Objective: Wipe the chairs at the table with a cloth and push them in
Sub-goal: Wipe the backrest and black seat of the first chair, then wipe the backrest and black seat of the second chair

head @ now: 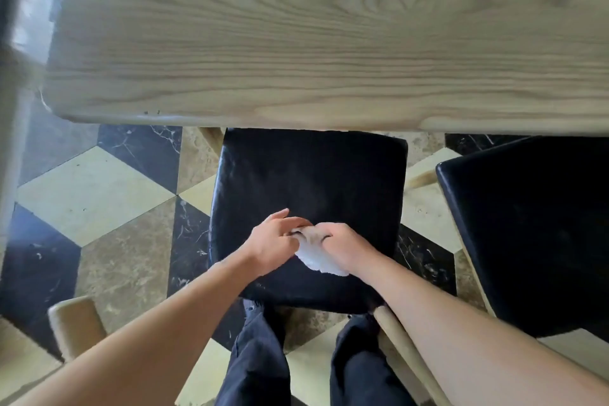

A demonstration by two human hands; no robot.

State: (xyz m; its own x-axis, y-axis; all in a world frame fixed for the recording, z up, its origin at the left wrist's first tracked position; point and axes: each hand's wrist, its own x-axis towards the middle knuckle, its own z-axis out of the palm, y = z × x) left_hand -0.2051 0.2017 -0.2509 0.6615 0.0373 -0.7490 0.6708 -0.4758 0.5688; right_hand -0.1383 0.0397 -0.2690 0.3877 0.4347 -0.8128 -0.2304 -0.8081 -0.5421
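Note:
A chair with a black padded seat [306, 181] stands in front of me, its far edge tucked just under the wooden table [329, 43]. Over the near part of that seat both my hands meet on a small white cloth [318, 259]. My right hand [342, 249] grips the bunched cloth from the right. My left hand [275, 241] pinches its top edge from the left, thumb raised. A second black-seated chair [534, 234] stands to the right, also partly under the table.
The floor [99, 201] is tiled in black, cream and brown marble diamonds. A wooden chair part [77, 326] shows at lower left, and a wooden chair leg [405, 349] near my right forearm. My dark trouser legs [260, 366] stand behind the chair.

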